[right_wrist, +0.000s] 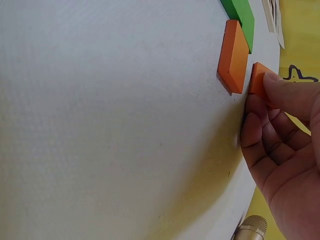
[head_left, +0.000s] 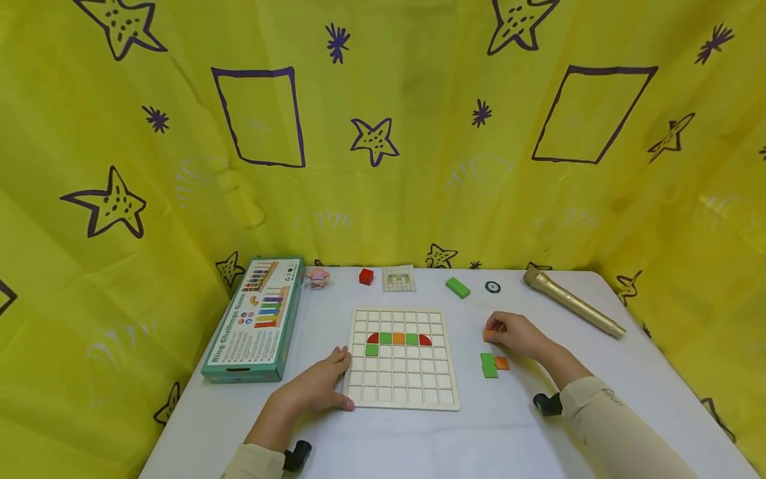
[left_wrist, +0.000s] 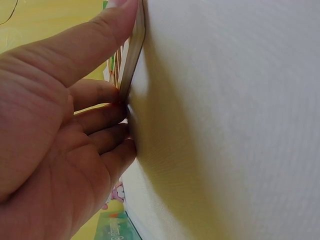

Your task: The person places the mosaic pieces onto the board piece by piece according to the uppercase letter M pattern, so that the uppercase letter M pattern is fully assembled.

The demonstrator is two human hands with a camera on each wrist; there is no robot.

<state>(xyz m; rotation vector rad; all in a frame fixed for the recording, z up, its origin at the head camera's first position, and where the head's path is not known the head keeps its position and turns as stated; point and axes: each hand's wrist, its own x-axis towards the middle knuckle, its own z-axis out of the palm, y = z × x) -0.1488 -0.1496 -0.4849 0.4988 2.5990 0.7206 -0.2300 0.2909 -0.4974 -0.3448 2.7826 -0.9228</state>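
In the head view my left hand (head_left: 320, 384) rests at the near left corner of a white grid board (head_left: 407, 384). Its thumb touches the front corner and its extended fingers lie along the left edge, as the left wrist view shows too. A row of tiles sits in the grid: red rounded pieces (head_left: 425, 340) at both ends, green squares (head_left: 385, 338) and an orange square (head_left: 398, 338) between; another green square lies below on the left. To the right of the board, my right hand (head_left: 519, 334) pinches an orange square tile (right_wrist: 258, 80) between thumb and fingers.
Two green tiles (head_left: 489, 370) and an orange tile (head_left: 502, 363) lie near the right hand. Behind the board are a pink figurine (head_left: 318, 277), red cube (head_left: 366, 276), pattern card (head_left: 399, 279), green block (head_left: 457, 287) and round disc (head_left: 493, 287). A game box (head_left: 254, 326) and gold microphone (head_left: 574, 303) flank them.
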